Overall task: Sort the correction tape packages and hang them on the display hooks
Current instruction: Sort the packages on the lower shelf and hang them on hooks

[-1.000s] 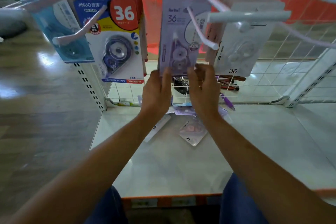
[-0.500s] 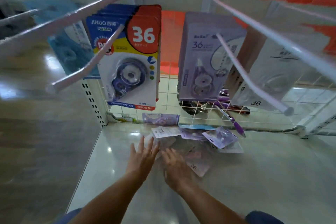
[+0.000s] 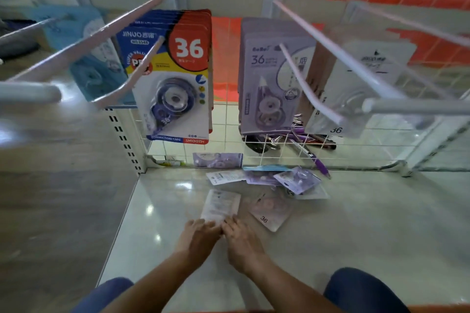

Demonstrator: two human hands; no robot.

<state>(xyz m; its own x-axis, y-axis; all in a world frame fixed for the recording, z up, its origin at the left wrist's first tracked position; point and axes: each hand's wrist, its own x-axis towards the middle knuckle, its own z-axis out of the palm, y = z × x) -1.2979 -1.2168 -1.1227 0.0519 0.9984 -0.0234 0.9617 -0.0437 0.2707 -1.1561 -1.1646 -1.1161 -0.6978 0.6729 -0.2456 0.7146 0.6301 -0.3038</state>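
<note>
Correction tape packages fill this bay. Four stacks hang on the display hooks [image 3: 76, 42] and a loose heap [image 3: 282, 180] lies at the middle of the shelf's back edge. The biggest is the blue-and-red stack [image 3: 178, 78]. The lilac stack [image 3: 267, 83] hangs to its right, a pale stack [image 3: 356, 89] toward the right side and a light-blue stack [image 3: 84, 58] toward the left.

I judge every package light and thin: stiff card carrying a clear blister that is likely slick and a little springy. I would take the card by an edge, away from the blister, and keep the hang hole at the top free for the hook.

Nearer the front edge a white package [image 3: 221, 203] lies back-up, with a pink package [image 3: 270, 211] marked 36 just beside it on the right. The left hand [image 3: 201, 236] and right hand [image 3: 241, 241] lie side by side on the shelf [image 3: 381, 223]. Their fingers are stretched fairly flat, with the tips touching the white package's near edge, and I see neither hand gripping anything. Flat on that glossy surface, the card will probably need sliding, or a fingertip worked under its edge.

Behind the wire grid [image 3: 223, 122] at the back lies a jumble of pens [image 3: 305, 138]. One purple pen [image 3: 321, 166] pokes through onto the shelf.
</note>
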